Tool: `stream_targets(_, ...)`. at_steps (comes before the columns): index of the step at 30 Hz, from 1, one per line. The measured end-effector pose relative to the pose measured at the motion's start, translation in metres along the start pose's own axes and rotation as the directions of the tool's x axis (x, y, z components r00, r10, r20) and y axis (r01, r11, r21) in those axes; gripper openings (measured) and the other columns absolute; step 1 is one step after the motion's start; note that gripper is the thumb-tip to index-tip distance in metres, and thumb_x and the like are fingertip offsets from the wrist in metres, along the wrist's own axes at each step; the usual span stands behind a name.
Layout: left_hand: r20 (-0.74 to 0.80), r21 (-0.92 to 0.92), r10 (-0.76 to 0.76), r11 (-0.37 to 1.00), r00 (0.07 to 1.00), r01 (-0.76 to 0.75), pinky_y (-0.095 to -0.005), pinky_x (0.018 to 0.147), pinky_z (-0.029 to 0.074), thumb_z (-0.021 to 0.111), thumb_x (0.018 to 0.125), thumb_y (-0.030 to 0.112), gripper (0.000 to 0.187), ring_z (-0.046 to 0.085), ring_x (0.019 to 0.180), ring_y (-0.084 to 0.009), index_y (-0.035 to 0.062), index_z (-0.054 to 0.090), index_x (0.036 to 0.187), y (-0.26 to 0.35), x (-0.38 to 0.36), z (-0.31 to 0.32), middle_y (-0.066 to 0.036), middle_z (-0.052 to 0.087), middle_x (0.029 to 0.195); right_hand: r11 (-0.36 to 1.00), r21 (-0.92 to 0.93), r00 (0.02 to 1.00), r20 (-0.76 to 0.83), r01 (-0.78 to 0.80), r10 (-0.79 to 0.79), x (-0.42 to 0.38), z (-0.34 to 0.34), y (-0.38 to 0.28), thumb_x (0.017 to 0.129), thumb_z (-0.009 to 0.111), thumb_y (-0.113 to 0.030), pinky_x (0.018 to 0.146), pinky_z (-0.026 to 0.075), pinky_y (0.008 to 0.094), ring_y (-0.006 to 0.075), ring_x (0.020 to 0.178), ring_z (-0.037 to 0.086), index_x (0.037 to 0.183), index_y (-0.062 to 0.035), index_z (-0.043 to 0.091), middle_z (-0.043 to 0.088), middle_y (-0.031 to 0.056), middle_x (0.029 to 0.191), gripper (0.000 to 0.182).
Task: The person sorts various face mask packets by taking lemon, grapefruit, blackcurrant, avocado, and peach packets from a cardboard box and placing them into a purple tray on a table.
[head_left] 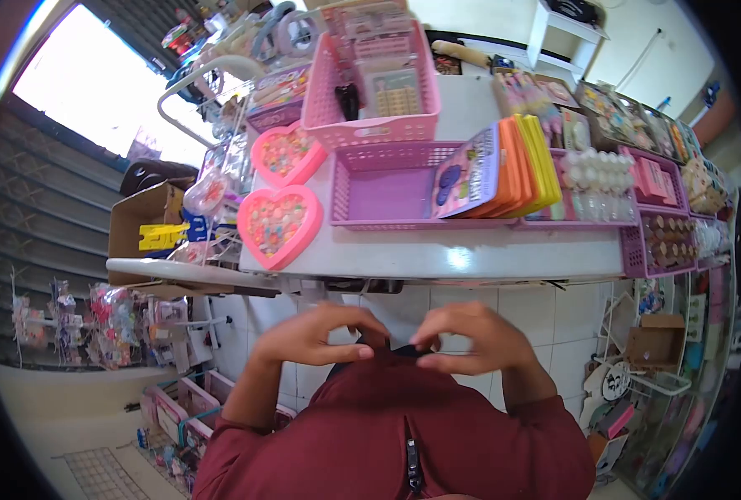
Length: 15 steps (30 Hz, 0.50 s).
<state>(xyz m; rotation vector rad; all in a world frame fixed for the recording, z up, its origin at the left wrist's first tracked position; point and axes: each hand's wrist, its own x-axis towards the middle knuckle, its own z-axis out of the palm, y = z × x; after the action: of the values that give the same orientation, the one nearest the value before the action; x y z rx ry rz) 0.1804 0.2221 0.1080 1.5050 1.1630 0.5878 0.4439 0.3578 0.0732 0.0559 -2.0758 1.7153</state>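
Observation:
Both of my hands are in front of my dark red shirt, below the front edge of the white table [470, 260]. My left hand [330, 332] has its fingers curved and its thumb apart, with nothing seen in it. Facing it across a small gap, my right hand [473, 337] is also curved, thumb and fingers apart and nothing between them. Above them on the table are two pink heart-shaped trays [310, 237] of small beads and a purple basket [374, 223] with colourful booklets [491, 171] leaning at its right side.
A pink basket [370, 133] stands behind the purple one. More baskets with clear bottles [599, 207] and small jars [668, 242] line the right side. At the left are a cardboard box [141, 221] and hanging packets [112, 325]. White racks stand at lower right.

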Motion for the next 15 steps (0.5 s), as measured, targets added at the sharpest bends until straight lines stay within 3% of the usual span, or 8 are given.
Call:
stream_targets(4, 0.000, -0.405, -0.328, 0.864, 0.945, 0.300, -0.0363, 0.096, 0.050, 0.062, 0.102, 0.032, 0.037, 0.067, 0.108, -0.0247, 0.0000, 0.067, 0.120, -0.221, -0.072, 0.097, -0.014, 0.071, 0.115, 0.757, 0.191, 0.694, 0.580, -0.625, 0.427, 0.007, 0.066, 0.144, 0.100, 0.067, -0.030, 0.079, 0.054, 0.0318, 0.0149, 0.086, 0.069, 0.116, -0.0032, 0.067, 0.073, 0.0054, 0.102, 0.031)
stream_targets(5, -0.303, -0.330, -0.593, 0.799, 0.746, 0.502, -0.0364, 0.098, 0.049, 0.060, 0.102, 0.034, 0.040, 0.066, 0.110, -0.0284, -0.0017, 0.066, 0.120, -0.295, -0.099, 0.137, -0.016, 0.071, 0.115, 0.655, 0.102, 0.570, 0.603, -0.749, 0.558, -0.002, 0.085, 0.187, 0.102, 0.063, -0.033, 0.083, 0.054, 0.0329, 0.0159, 0.092, 0.069, 0.120, -0.0032, 0.065, 0.073, 0.0051, 0.106, 0.035)
stream_targets(7, -0.656, -0.161, -0.598, 0.708, 0.461, 0.688, -0.0405, 0.105, 0.047, 0.063, 0.095, 0.043, 0.055, 0.062, 0.122, -0.0374, -0.0021, 0.065, 0.127, -0.402, -0.212, 0.230, -0.021, 0.066, 0.129, 0.623, -0.127, 0.444, 0.594, -0.772, 0.671, -0.042, 0.129, 0.282, 0.103, 0.057, -0.042, 0.092, 0.052, 0.0357, 0.0210, 0.104, 0.068, 0.129, -0.0035, 0.062, 0.071, 0.0081, 0.116, 0.047)
stream_targets(8, -0.545, -0.133, -0.800, 0.378, 0.251, 0.916, -0.0450, 0.110, 0.044, 0.063, 0.093, 0.044, 0.060, 0.059, 0.128, -0.0397, -0.0019, 0.061, 0.133, -0.461, -0.283, 0.286, -0.023, 0.064, 0.134, 0.696, -0.261, 0.464, 0.585, -0.670, 0.666, -0.070, 0.151, 0.327, 0.103, 0.055, -0.048, 0.099, 0.050, 0.0373, 0.0251, 0.111, 0.067, 0.135, -0.0037, 0.061, 0.070, 0.0113, 0.123, 0.055)
stream_targets(9, -0.316, -0.437, -0.948, 0.115, -0.032, 0.892, -0.0478, 0.113, 0.040, 0.060, 0.094, 0.041, 0.057, 0.053, 0.134, -0.0405, 0.0020, 0.059, 0.135, -0.494, -0.331, 0.330, -0.024, 0.063, 0.136, 0.706, -0.387, 0.446, 0.572, -0.593, 0.688, -0.088, 0.168, 0.349, 0.103, 0.053, -0.049, 0.101, 0.049, 0.0368, 0.0259, 0.114, 0.065, 0.138, -0.0045, 0.060, 0.069, 0.0127, 0.126, 0.057)
stream_targets(10, -0.346, 0.015, -0.815, 0.490, 0.465, 0.871, -0.0500, 0.115, 0.037, 0.060, 0.093, 0.038, 0.053, 0.049, 0.137, -0.0430, 0.0060, 0.059, 0.135, -0.451, -0.385, 0.349, -0.027, 0.062, 0.135, 0.703, -0.511, 0.424, 0.564, -0.495, 0.709, -0.107, 0.181, 0.372, 0.103, 0.051, -0.051, 0.103, 0.048, 0.0363, 0.0267, 0.117, 0.063, 0.140, -0.0053, 0.059, 0.067, 0.0141, 0.130, 0.059)
stream_targets(13, -0.483, -0.186, -0.803, 0.485, 0.350, 0.854, -0.0518, 0.113, 0.039, 0.062, 0.091, 0.036, 0.051, 0.050, 0.135, -0.0446, 0.0069, 0.060, 0.133, -0.484, -0.443, 0.395, -0.027, 0.063, 0.132, 0.759, -0.400, 0.534, 0.544, -0.513, 0.648, -0.137, 0.201, 0.445, 0.103, 0.048, -0.054, 0.099, 0.051, 0.0372, 0.0247, 0.113, 0.064, 0.135, -0.0046, 0.063, 0.066, 0.0136, 0.131, 0.061)
stream_targets(15, -0.576, -0.324, -0.787, 0.469, 0.222, 0.822, -0.0537, 0.110, 0.041, 0.065, 0.090, 0.035, 0.050, 0.051, 0.132, -0.0463, 0.0077, 0.061, 0.132, -0.484, -0.479, 0.420, -0.028, 0.064, 0.129, 0.559, -0.438, 0.287, 0.545, -0.704, 0.788, -0.062, 0.219, 0.383, 0.103, 0.047, -0.056, 0.091, 0.054, 0.0390, 0.0252, 0.105, 0.067, 0.130, -0.0025, 0.065, 0.070, 0.0136, 0.118, 0.063)
